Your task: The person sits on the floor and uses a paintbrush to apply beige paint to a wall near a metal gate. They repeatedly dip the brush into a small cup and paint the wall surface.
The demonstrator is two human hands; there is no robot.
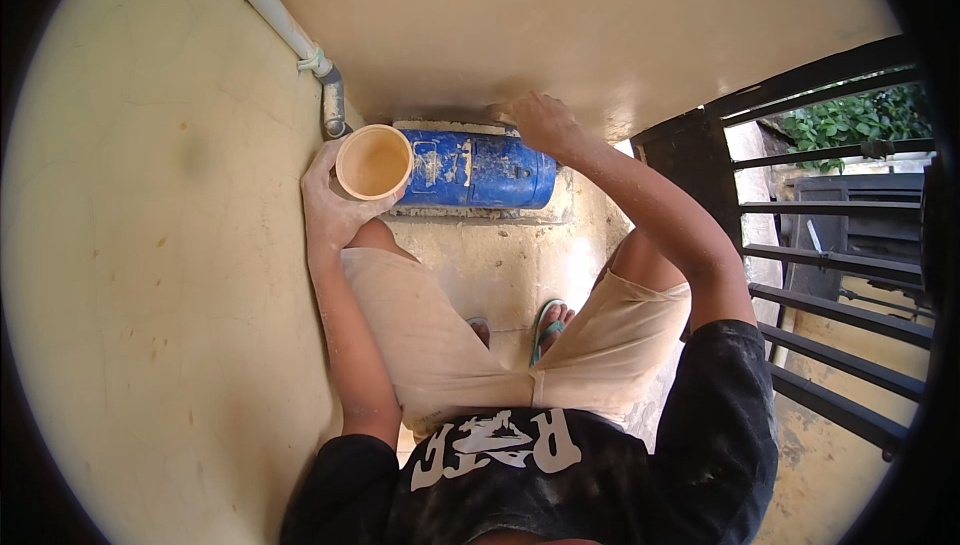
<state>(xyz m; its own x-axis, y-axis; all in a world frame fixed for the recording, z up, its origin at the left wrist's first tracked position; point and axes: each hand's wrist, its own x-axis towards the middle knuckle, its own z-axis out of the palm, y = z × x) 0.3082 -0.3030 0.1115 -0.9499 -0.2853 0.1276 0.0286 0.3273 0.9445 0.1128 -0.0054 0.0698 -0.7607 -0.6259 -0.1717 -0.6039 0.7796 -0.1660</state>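
My left hand (337, 204) holds an orange-tan round plastic tub (374, 162), its open top facing up and its inside pale with residue. It is beside the left wall, over the left end of a blue plastic container (480, 170) that lies on its side with worn, pale-spattered paint marks. My right hand (546, 123) is at the lower part of the beige wall (585, 12), above the container's right part. Its fingers are closed round a small, flat, light-coloured tool (501, 110), mostly hidden, whose kind I cannot tell. Both hands look dusty.
A pale pipe (259, 1) with a grey elbow (333, 99) runs down the corner beside the left wall (150, 245). Black metal bars (832, 252) stand at the right, with green leaves behind them. My knees and sandalled feet are near the container, on the concrete floor (450, 260).
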